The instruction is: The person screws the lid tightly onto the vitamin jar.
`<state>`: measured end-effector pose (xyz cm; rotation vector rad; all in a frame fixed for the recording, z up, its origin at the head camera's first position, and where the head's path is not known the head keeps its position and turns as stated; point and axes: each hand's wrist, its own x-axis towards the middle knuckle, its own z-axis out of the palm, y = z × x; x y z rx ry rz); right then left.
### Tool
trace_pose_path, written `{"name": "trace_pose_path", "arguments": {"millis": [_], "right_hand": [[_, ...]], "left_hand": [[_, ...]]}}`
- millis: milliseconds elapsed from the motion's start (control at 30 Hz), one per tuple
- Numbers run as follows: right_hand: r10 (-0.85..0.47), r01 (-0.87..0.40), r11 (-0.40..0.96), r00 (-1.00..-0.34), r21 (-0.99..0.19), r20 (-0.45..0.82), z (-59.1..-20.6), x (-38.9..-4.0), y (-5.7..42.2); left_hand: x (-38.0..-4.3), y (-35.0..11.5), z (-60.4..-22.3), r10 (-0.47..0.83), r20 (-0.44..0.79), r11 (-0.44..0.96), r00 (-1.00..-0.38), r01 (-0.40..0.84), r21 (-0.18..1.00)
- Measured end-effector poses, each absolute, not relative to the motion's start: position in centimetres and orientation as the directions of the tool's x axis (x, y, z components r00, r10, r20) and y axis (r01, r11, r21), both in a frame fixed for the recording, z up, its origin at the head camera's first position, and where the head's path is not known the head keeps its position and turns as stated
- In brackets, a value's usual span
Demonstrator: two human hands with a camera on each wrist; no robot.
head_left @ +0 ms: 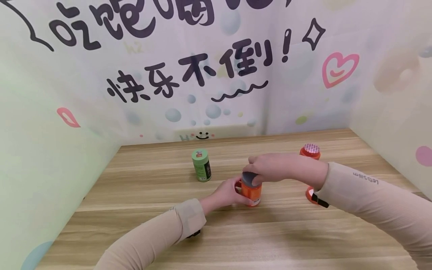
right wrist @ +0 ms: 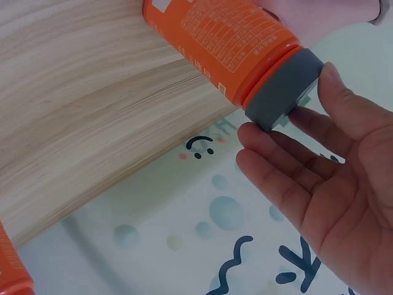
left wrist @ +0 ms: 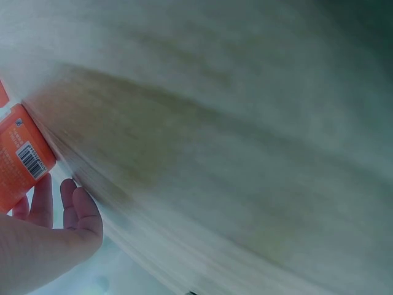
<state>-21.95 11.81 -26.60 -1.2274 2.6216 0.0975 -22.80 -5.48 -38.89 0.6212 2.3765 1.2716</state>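
In the middle of the table stands an orange bottle point(head_left: 251, 193) with a grey screw lid point(head_left: 248, 179). My left hand point(head_left: 228, 195) grips its lower body, thumb on the near side. From above, my right hand point(head_left: 271, 167) holds the lid. In the right wrist view the thumb and fingertips of the right hand point(right wrist: 344, 172) pinch the rim of the lid point(right wrist: 285, 86), which sits on the bottle point(right wrist: 224, 43). A barcode shows on the bottle point(left wrist: 24, 163) in the left wrist view, beside the left hand point(left wrist: 52, 246).
A green lidded jar point(head_left: 201, 165) stands behind and left of the bottle. To the right is an orange-red jar with a patterned top point(head_left: 311, 149), partly behind the right forearm. A small orange-red round piece point(head_left: 310, 195) lies below that sleeve. A printed curtain backs the wooden table point(head_left: 152, 161).
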Motion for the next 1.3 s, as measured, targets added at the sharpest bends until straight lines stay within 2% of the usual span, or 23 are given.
{"name": "trace_pose_path", "arguments": {"millis": [400, 500, 700, 800, 1033, 1300], "right_hand": [[-0.721, -0.729, 0.682, -0.657, -0.06, -0.22, -27.0, -22.0, 11.7], [-0.746, -0.749, 0.657, -0.626, -0.091, -0.227, -26.9, -22.1, 12.0], [-0.84, -0.845, 0.522, -0.486, -0.114, -0.242, -26.9, -22.4, 12.8], [-0.858, -0.864, 0.489, -0.452, -0.12, -0.243, -27.0, -22.5, 12.9], [-0.865, -0.874, 0.476, -0.445, -0.1, -0.232, -27.0, -22.4, 12.8], [-0.851, -0.866, 0.498, -0.477, -0.049, -0.219, -27.4, -22.1, 12.6]], "left_hand": [[-22.9, -5.5, -39.0, 0.548, -0.102, 0.489, -0.83, 0.219, 0.844], [-22.9, -5.5, -39.1, 0.551, -0.1, 0.484, -0.829, 0.219, 0.848], [-22.8, -5.4, -39.1, 0.54, -0.13, 0.485, -0.831, 0.181, 0.856], [-22.8, -5.4, -39.0, 0.532, -0.137, 0.489, -0.835, 0.171, 0.855], [-22.7, -5.3, -39.1, 0.525, -0.127, 0.492, -0.841, 0.179, 0.852], [-22.8, -5.4, -39.2, 0.521, -0.12, 0.488, -0.845, 0.18, 0.854]]}}
